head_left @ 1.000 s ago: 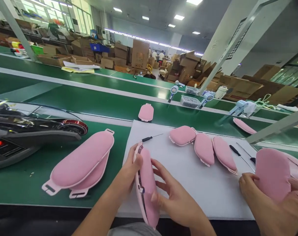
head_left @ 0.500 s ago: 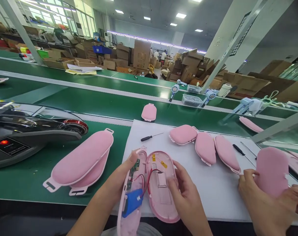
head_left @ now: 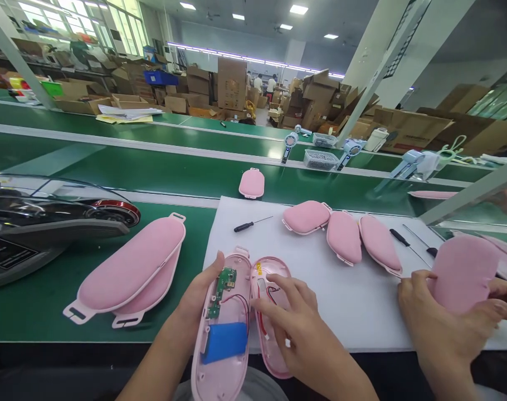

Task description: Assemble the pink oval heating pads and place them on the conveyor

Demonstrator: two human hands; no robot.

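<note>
My left hand (head_left: 199, 295) is closed round the left edge of an opened pink shell half (head_left: 232, 384). Inside that half are a green circuit board (head_left: 225, 284) and a blue battery pack (head_left: 225, 342). The other shell half (head_left: 272, 359) lies open beside it, joined by red and black wires (head_left: 242, 301). My right hand (head_left: 297, 317) reaches over this second half with fingers apart, index finger near the inner edge and wires. Part of its inside is hidden under the hand. Yellow tape (head_left: 259, 268) shows near its top.
Several closed pink cases (head_left: 307, 217) and a screwdriver (head_left: 244, 226) lie on the white mat (head_left: 220, 239). Two stacked pink cases (head_left: 132, 267) are at left, near a black machine (head_left: 48, 223). At right, a co-worker's hands (head_left: 441, 323) hold a pink piece (head_left: 464, 273).
My right hand has left the second half's outer right edge and moved left over its inside. The left half has turned, so its inside faces me more.
</note>
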